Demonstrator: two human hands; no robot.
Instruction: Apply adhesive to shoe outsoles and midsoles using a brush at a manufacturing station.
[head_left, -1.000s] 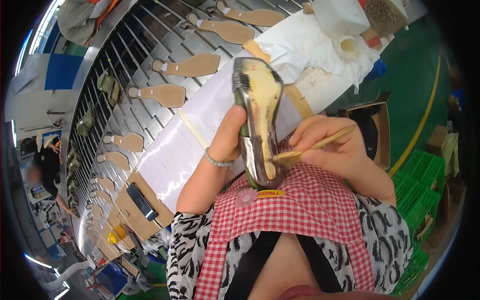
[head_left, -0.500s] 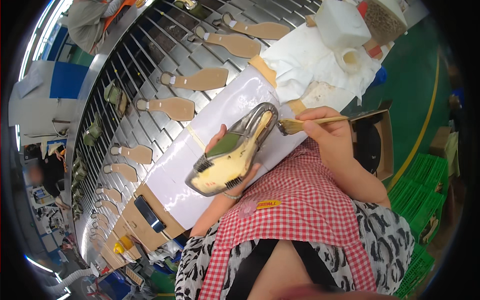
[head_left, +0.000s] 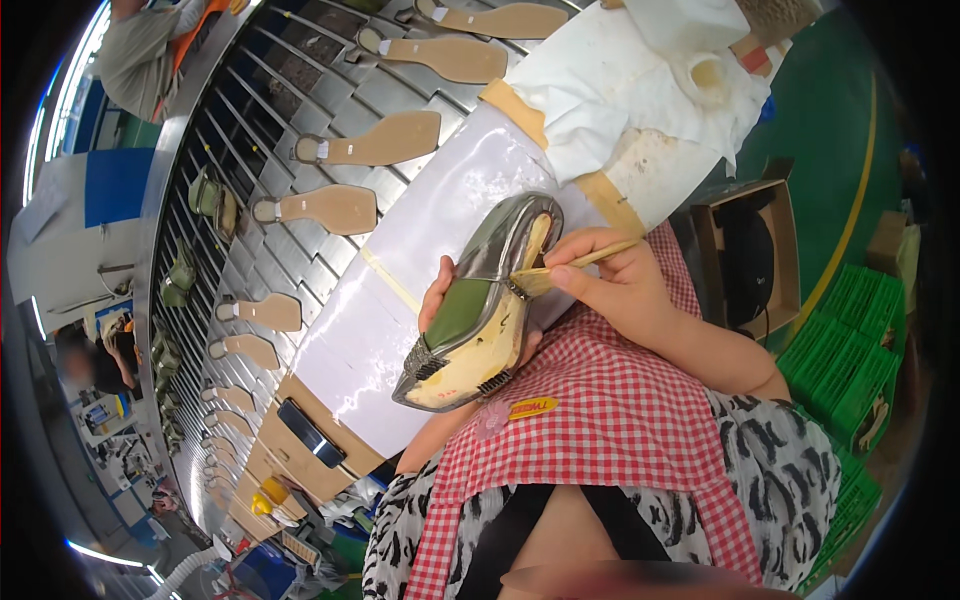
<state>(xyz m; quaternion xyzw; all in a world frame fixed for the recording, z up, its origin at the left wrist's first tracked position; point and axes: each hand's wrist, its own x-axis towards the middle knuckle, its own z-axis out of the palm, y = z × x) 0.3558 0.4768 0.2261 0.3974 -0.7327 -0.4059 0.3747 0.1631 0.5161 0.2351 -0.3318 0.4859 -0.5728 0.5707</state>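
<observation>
My left hand [head_left: 435,295] is wrapped around a shoe upper [head_left: 462,368] stretched on a green last, its fingers showing on both sides. The shoe is tilted with its cream-coloured underside up, edged by shiny dark silver material with dark textured bands at the wider end. Between the thumb and fingers of my right hand [head_left: 625,288] is a brush [head_left: 533,283] with a thin wooden handle. Its bristles meet the silver rim at the shoe's narrow middle. Part of my left palm is hidden behind the shoe.
Tan soles [head_left: 385,140] lie in rows on a slatted metal conveyor [head_left: 240,265], with green lasts beyond. White sheeting [head_left: 390,330] covers the bench. A phone [head_left: 311,433] lies on cardboard; a white container [head_left: 706,78] stands far right. Green crates [head_left: 840,360] and a box [head_left: 790,250] stand right.
The brush has moved left and down from the shoe's narrow end to its middle edge. The shoe has turned more upright and shifted slightly right. My view has shifted a little.
</observation>
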